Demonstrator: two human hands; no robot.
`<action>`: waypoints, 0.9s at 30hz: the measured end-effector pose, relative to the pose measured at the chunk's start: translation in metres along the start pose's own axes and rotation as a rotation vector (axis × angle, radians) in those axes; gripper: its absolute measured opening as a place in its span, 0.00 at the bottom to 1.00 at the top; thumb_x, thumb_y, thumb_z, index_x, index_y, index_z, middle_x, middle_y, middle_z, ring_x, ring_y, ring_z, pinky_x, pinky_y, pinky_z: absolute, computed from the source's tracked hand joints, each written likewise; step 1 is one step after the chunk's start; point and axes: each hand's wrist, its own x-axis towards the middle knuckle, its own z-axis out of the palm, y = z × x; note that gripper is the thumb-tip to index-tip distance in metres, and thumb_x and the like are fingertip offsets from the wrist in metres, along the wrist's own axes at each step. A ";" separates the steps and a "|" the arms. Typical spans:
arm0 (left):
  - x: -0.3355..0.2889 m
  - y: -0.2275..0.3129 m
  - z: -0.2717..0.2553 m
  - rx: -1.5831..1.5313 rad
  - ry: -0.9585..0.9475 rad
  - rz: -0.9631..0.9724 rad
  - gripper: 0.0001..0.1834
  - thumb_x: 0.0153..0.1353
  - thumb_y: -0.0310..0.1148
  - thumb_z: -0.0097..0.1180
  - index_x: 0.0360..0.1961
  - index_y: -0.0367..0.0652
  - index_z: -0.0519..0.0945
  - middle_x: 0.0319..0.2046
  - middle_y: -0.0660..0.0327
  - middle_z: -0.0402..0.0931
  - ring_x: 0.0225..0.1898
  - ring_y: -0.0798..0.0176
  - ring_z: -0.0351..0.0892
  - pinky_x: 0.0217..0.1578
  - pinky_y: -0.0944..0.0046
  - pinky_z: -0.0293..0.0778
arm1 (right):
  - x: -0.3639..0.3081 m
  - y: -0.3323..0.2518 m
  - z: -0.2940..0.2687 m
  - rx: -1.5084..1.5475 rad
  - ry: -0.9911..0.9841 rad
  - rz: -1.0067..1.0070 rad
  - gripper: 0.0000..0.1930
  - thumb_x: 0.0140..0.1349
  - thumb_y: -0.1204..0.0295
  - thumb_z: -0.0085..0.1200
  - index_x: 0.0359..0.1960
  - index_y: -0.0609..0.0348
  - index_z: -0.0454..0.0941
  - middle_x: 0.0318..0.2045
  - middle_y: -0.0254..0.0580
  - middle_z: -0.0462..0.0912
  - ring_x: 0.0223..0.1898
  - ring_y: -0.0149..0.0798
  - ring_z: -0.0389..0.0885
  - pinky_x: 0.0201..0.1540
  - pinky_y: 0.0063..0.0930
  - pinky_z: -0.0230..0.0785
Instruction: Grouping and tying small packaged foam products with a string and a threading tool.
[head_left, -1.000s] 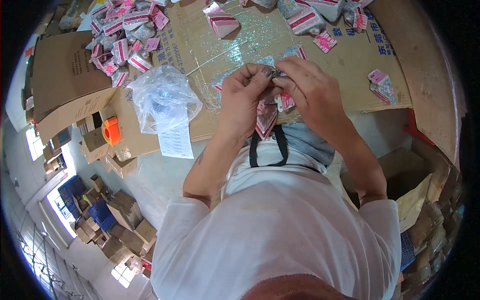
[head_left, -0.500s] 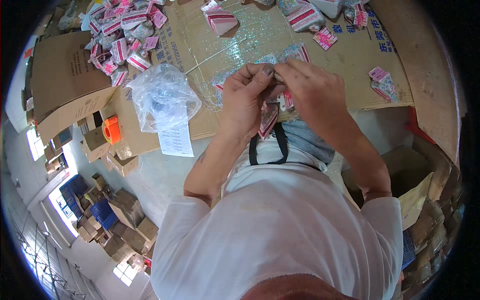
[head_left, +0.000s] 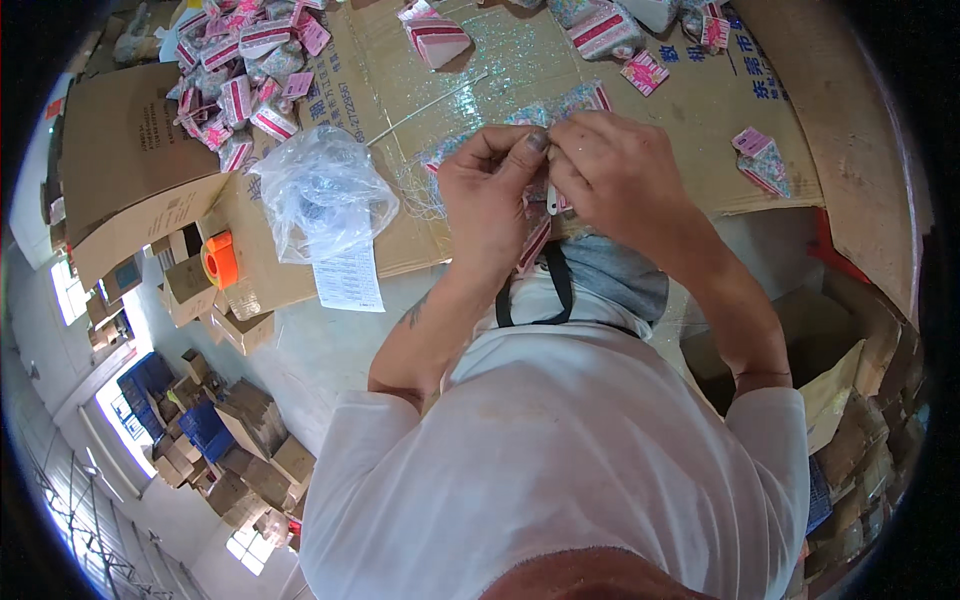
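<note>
Left hand (head_left: 485, 200) and right hand (head_left: 622, 170) pinch tight, contents hidden; pink-striped foam-like wedge (head_left: 536, 244) below left looks light, soft; grip edges.

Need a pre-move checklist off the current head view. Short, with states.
1. Both hands in view: ok; left hand and right hand are close together.
2. What their fingers pinch is identifiable: cannot tell; hidden.
3. Wedge-shaped piece below them fully visible: not ok; partly covered.
4. Plastic bag apart from the hands: ok, off left.
5. Lone wedge apart from them: ok, off right.
</note>
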 end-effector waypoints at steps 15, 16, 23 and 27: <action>-0.003 0.002 -0.003 0.079 -0.160 0.015 0.05 0.68 0.25 0.59 0.39 0.33 0.79 0.32 0.64 0.79 0.33 0.73 0.75 0.37 0.71 0.73 | -0.017 0.009 0.009 0.926 0.276 0.651 0.08 0.64 0.74 0.56 0.38 0.69 0.80 0.33 0.38 0.81 0.35 0.30 0.79 0.38 0.24 0.71; -0.003 0.001 -0.003 0.095 -0.169 0.032 0.05 0.68 0.25 0.58 0.39 0.33 0.78 0.33 0.64 0.79 0.34 0.73 0.75 0.38 0.71 0.72 | -0.018 0.012 0.012 0.920 0.276 0.652 0.08 0.64 0.74 0.56 0.38 0.69 0.80 0.33 0.38 0.81 0.35 0.30 0.79 0.38 0.24 0.71; -0.006 -0.001 -0.008 0.070 -0.190 0.065 0.07 0.70 0.28 0.56 0.40 0.34 0.77 0.32 0.65 0.77 0.33 0.74 0.73 0.36 0.71 0.70 | -0.005 0.000 0.020 1.068 0.548 0.804 0.10 0.66 0.76 0.54 0.45 0.69 0.78 0.33 0.39 0.81 0.31 0.31 0.83 0.35 0.24 0.74; -0.003 -0.006 -0.016 -0.031 -0.203 0.036 0.08 0.70 0.29 0.56 0.41 0.34 0.77 0.29 0.66 0.76 0.29 0.75 0.71 0.31 0.73 0.67 | -0.012 0.000 0.023 0.955 0.648 0.722 0.10 0.65 0.76 0.54 0.45 0.70 0.78 0.32 0.40 0.81 0.31 0.32 0.84 0.34 0.24 0.74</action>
